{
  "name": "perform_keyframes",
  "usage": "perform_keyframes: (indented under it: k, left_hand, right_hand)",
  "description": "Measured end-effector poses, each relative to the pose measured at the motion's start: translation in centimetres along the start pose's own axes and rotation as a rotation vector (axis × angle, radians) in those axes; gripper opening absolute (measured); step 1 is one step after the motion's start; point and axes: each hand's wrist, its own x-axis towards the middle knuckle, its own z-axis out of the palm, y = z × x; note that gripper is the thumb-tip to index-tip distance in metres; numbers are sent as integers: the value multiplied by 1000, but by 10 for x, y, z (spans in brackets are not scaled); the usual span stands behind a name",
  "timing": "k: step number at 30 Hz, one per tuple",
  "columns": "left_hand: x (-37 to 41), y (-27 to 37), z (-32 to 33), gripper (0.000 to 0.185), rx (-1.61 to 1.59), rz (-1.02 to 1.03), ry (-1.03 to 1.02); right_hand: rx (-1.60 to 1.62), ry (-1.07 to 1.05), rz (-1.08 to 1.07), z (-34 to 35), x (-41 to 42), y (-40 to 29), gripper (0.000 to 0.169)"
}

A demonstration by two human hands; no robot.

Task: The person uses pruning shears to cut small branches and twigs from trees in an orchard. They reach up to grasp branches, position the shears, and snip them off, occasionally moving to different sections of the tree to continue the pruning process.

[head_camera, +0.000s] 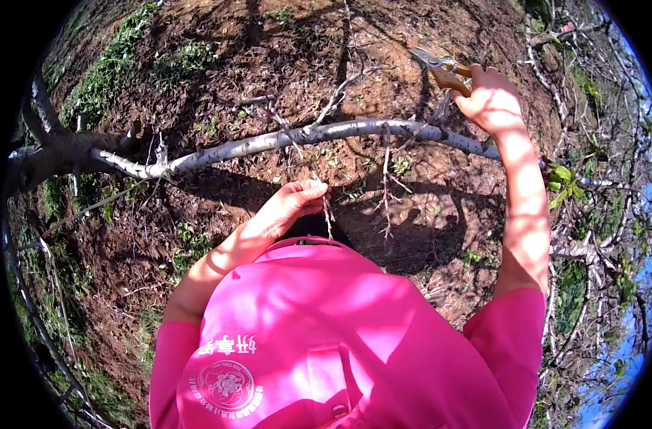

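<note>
Between thumb and fingers, my left hand [299,198] pinches a thin bare twig [327,212] just below a pale, curved tree branch [240,147]. My right hand [489,99] is raised above the branch's right part and holds pruning shears [446,69] by their yellow-brown handles; the metal blades point to the upper left, touching no branch. Another knobbly twig [386,182] hangs from the branch between my two hands. A forked side shoot [336,96] rises from the middle of the branch.
The thick dark trunk [68,153] stands at the left, where the branch starts. Green leaves [562,182] grow beside my right forearm. Many bare branches [588,249] tangle along the right side. Below lies brown soil with litter and patches of weeds [108,69].
</note>
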Motion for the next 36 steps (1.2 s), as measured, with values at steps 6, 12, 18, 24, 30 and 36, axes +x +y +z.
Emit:
perform_keyframes:
  k: [6, 12, 18, 24, 30, 36]
  left_hand:
    - [-4, 7, 3, 14, -12, 56, -9]
    - [-3, 9, 6, 14, -26, 90, -17]
    - [-4, 2, 2, 21, -46, 120, -12]
    - [-1, -1, 5, 21, -84, 129, 50]
    - [3, -1, 4, 18, -86, 113, 27]
    - [1, -1, 5, 16, -88, 155, 5]
  right_hand:
    - [-194, -139, -31, 29, 84, -53, 26]
    - [-164, -273, -79, 58, 122, -74, 28]
    - [-150, -277, -63, 82, 143, -75, 29]
    - [-133, -278, -92, 77, 153, -74, 29]
    - [-189, -301, -60, 72, 151, -82, 29]
    - [-181, -297, -125, 81, 156, -93, 31]
